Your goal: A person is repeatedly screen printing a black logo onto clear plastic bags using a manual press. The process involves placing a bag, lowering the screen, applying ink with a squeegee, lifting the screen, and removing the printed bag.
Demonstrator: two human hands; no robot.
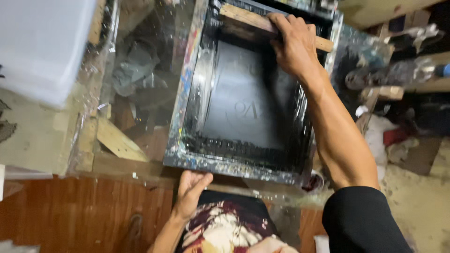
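A bare wooden squeegee handle point(274, 26) is seen, rough and ink-stained. The screen frame point(187, 89) is coated in glossy wet black ink (paint-speckled along its rim). The mesh point(243, 103) looks matt grey. Clear shiny plastic point(140, 61) covers the desk point(84, 211), of reddish wood.

A glass tabletop point(140, 56) with a paint-flecked edge shows wooden bracing point(117, 140) beneath it. Reddish-brown wood flooring point(79, 211) lies below, a white box point(42, 42) sits upper left, and cluttered wooden shelving point(403, 61) fills the dim right side.
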